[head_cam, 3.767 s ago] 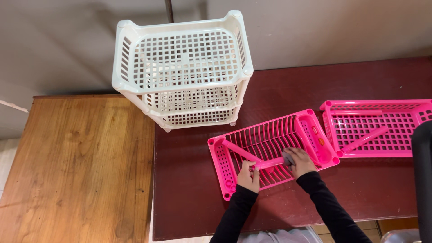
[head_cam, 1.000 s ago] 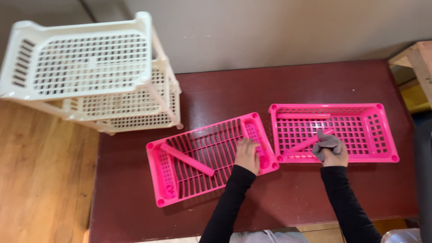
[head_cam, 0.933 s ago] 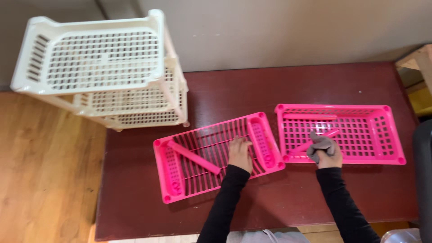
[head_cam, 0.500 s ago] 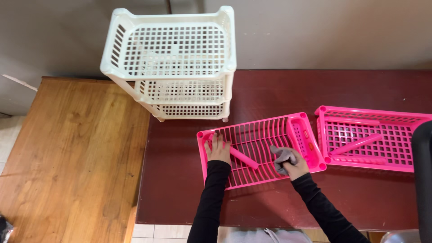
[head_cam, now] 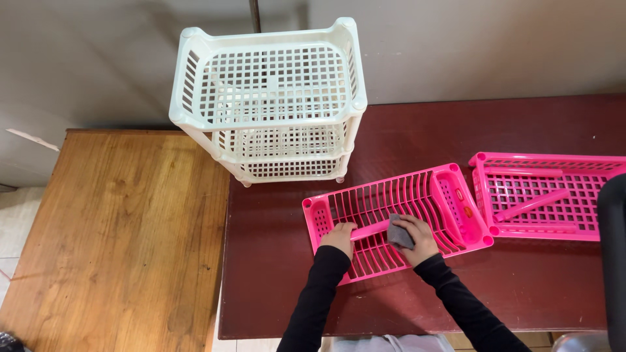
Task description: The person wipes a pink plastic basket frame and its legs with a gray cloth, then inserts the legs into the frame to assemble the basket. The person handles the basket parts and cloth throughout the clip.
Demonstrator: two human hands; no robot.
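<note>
Head view: looking straight down on a dark red table, with a lighter wooden table butted against its left edge.
Left hand: the left hand lies on the near-left part of a pink slatted tray, fingers curled over one end of a loose pink rod — clamped on it, as far as the view shows.
Right hand: the right hand sits on the tray's middle, fingers folded down on a small grey cloth and pressing it against the rod's other end.
Rod and fingers: the rod lies under both hands, spanning the short gap between them, with the cloth at its right end.
Rod axis: roughly left to right, its right end slightly farther from the person, about in line with the tray's length.
Tray axis: the long side runs left to right and tilts a little, right end farther away; its slats run across the short way.
Second tray: a pink grid tray lies just beside the first, on the right, partly cut off by the frame, with another pink rod lying aslant inside it.
Rack: a white three-tier plastic rack stands upright at the far left corner of the red table.
Count: two pink trays, two pink rods in plain sight, one cloth, one white rack, two tables — and two hands in black sleeves.
</note>
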